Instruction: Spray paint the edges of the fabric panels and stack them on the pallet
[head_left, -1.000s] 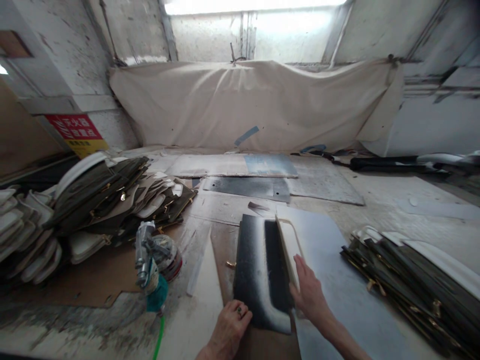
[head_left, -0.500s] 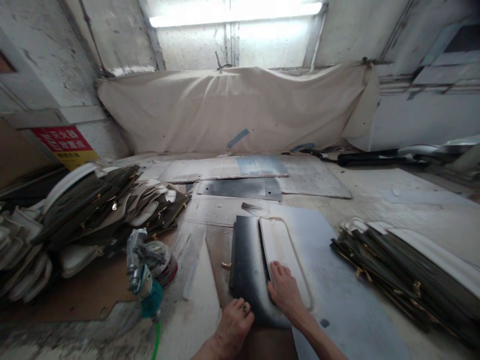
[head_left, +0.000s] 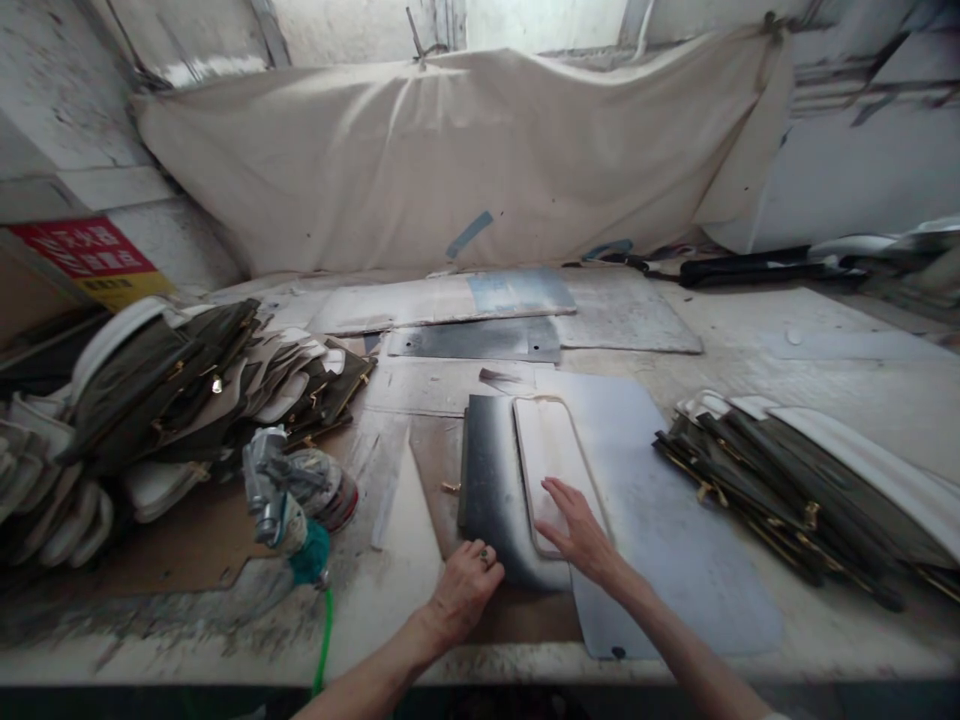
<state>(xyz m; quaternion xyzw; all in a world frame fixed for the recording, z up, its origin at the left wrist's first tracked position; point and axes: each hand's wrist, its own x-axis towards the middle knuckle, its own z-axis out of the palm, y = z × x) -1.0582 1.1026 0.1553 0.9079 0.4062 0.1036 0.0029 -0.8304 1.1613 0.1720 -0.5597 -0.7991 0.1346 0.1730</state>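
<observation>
A dark sheet (head_left: 487, 470) with a white, misted right side lies on the table in front of me. At its lower left corner is my left hand (head_left: 466, 588), its fingers curled in against the edge; a ring shows on one finger. Along the sheet's right side rests a white rounded panel (head_left: 551, 440), partly overlapping a pale sheet (head_left: 637, 480). Over the lower half of this panel is my right hand (head_left: 574, 525), palm down, fingers apart. Whether its fingertips touch the panel I cannot tell. A small gold zipper pull (head_left: 450, 488) juts out left of the dark sheet.
A spray gun (head_left: 281, 495) with a green hose (head_left: 324, 640) stands to the left beside a round can (head_left: 337, 495). Dark zippered pieces with white panels are piled at left (head_left: 150, 390) and right (head_left: 795, 490). Beige cloth (head_left: 465, 160) hangs behind the table.
My right hand has loosened from the white panel's left edge, and its fingers are now more spread. The left hand stays at the dark sheet's corner. My view has tilted down.
</observation>
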